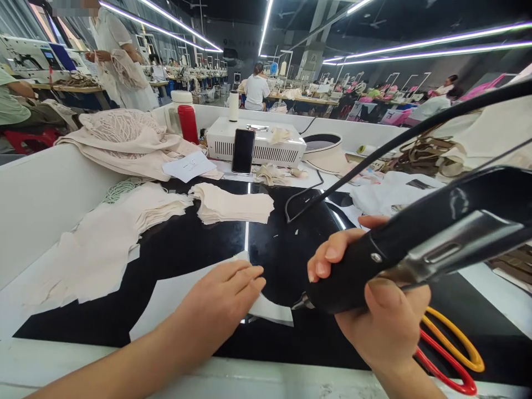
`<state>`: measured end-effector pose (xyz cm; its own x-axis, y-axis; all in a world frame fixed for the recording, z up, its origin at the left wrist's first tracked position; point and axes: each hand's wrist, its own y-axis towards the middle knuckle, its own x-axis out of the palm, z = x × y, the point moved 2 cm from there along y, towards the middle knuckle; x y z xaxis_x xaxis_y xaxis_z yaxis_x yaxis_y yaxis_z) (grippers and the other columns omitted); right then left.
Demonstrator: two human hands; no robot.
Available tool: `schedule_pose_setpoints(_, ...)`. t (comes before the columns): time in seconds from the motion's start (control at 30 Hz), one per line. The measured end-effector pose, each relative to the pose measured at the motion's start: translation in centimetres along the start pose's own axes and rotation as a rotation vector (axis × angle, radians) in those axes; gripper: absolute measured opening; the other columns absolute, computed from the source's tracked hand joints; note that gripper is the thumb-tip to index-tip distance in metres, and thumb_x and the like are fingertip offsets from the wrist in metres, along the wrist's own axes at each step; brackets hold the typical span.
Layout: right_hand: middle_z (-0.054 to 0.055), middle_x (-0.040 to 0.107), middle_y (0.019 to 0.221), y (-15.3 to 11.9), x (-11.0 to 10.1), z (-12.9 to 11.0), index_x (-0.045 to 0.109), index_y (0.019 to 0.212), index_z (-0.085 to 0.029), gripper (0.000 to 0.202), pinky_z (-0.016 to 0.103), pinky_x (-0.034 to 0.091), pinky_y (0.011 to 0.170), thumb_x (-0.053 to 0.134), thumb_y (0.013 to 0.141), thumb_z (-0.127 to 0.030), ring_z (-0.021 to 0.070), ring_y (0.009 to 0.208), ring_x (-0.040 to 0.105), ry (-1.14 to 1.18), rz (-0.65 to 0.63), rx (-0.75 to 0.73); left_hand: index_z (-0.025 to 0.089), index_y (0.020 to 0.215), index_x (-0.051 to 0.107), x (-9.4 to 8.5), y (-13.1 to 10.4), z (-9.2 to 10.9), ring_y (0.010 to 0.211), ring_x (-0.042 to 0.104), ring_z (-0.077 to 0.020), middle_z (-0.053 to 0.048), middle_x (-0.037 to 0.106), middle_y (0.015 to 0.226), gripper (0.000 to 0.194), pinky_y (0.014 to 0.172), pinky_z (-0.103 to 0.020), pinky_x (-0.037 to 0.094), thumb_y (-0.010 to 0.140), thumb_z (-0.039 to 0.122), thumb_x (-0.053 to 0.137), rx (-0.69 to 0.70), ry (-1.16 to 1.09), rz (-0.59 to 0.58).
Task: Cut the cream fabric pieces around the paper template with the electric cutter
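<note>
In the head view, the left hand (226,296) lies flat, gripping nothing, over a white piece (174,299) on the black board (274,344); the right hand (386,321) is wrapped around a black tool (415,221), its tip by the piece's right end. Light pressure could let the piece slip and the tip stray. Marks on the paper (190,166) are unreadable.

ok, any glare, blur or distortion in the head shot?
Head view: strip light bright overhead, white glare streaks on the black mat; head view: far worker in white looks soft; head view: handheld tool looms large near the lens.
</note>
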<state>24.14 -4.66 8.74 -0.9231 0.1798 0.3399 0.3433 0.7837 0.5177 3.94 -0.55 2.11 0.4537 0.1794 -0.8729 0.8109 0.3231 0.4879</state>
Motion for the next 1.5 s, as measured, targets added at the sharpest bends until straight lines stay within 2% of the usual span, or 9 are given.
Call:
schedule_pose_setpoints(0.07,-0.002,0.069,0.085,-0.4,-0.1,-0.2,0.068,0.122,-0.029,0.042,0.029,0.058,0.056,0.087,0.086,-0.04,0.0154,0.064,0.065,0.018,-0.011,0.002,0.01,0.124,0.066,-0.3,0.3,1.0,0.115,0.067,-0.0216,-0.008,0.073,0.125,0.023,0.106,-0.036,0.054,0.109,0.008,0.049,0.026,-0.135,-0.005)
schedule_pose_setpoints(0.17,-0.002,0.07,0.085,-0.6,0.0,-0.1,0.068,0.122,-0.029,0.043,0.029,0.058,0.056,0.087,0.086,-0.04,0.0153,0.064,0.066,0.043,-0.016,-0.003,0.013,0.107,0.067,-0.3,1.0,2.1,0.095,0.067,-0.0189,-0.005,0.072,0.102,0.019,0.087,-0.032,0.058,0.107,0.005,0.05,0.053,-0.247,-0.024)
schedule_pose_setpoints(0.23,-0.002,0.07,0.085,-0.6,0.0,0.2,0.068,0.122,-0.029,0.043,0.028,0.057,0.056,0.088,0.085,-0.04,0.0149,0.064,0.066,0.059,-0.013,0.0,0.014,0.1,0.066,-0.1,1.2,2.5,0.085,0.065,-0.0182,-0.004,0.069,0.091,0.022,0.079,-0.031,0.057,0.107,0.004,0.048,0.095,-0.24,-0.029)
schedule_pose_setpoints(0.37,-0.002,0.07,0.085,-0.7,0.1,0.7,0.069,0.122,-0.029,0.044,0.027,0.056,0.055,0.09,0.085,-0.038,0.014,0.065,0.066,0.081,-0.014,0.008,0.013,0.097,0.066,0.6,1.4,2.9,0.078,0.062,-0.0184,-0.003,0.065,0.083,0.02,0.074,-0.032,0.055,0.107,0.004,0.051,0.166,-0.171,0.008)
schedule_pose_setpoints(0.57,-0.002,0.071,0.085,-0.9,0.1,0.7,0.069,0.122,-0.03,0.045,0.026,0.055,0.053,0.09,0.084,-0.038,0.0142,0.065,0.066,0.085,-0.008,0.007,0.012,0.085,0.065,1.6,2.1,3.7,0.069,0.057,-0.0186,-0.002,0.06,0.075,0.021,0.064,-0.033,0.049,0.104,0.006,0.057,0.152,-0.106,0.104)
schedule_pose_setpoints(0.8,-0.003,0.07,0.086,-0.9,0.1,0.7,0.068,0.123,-0.03,0.045,0.025,0.054,0.052,0.09,0.085,-0.039,0.0133,0.065,0.065,0.085,-0.012,0.001,0.012,0.089,0.066,1.7,2.1,4.0,0.066,0.054,-0.0194,-0.001,0.058,0.074,0.018,0.058,-0.035,0.043,0.098,0.0,0.056,0.122,-0.106,0.078)
schedule_pose_setpoints(1.03,-0.002,0.069,0.086,-0.8,0.2,0.7,0.067,0.123,-0.03,0.044,0.025,0.057,0.054,0.089,0.086,-0.04,0.0126,0.065,0.064,0.059,-0.026,-0.009,0.017,0.073,0.056,2.0,2.4,4.3,0.06,0.045,-0.0179,-0.001,0.051,0.07,0.03,0.054,-0.035,0.037,0.098,0.001,0.053,0.1,-0.053,0.052)
schedule_pose_setpoints(1.27,-0.002,0.07,0.085,-0.7,0.3,1.0,0.064,0.123,-0.029,0.046,0.025,0.055,0.053,0.089,0.086,-0.039,0.0127,0.064,0.063,0.072,-0.029,-0.011,0.018,0.08,0.055,2.4,1.9,3.5,0.062,0.047,-0.0176,0.001,0.053,0.075,0.025,0.055,-0.035,0.034,0.101,0.006,0.053,0.102,-0.1,-0.022)
schedule_pose_setpoints(1.5,-0.003,0.07,0.083,-0.4,0.7,0.7,0.064,0.118,-0.028,0.045,0.026,0.056,0.051,0.09,0.084,-0.041,0.0127,0.06,0.064,0.054,0.002,-0.02,0.019,0.088,0.058,1.2,2.4,2.4,0.069,0.054,-0.0173,0.001,0.06,0.081,0.023,0.059,-0.033,0.038,0.108,0.01,0.052,0.017,-0.187,0.056)
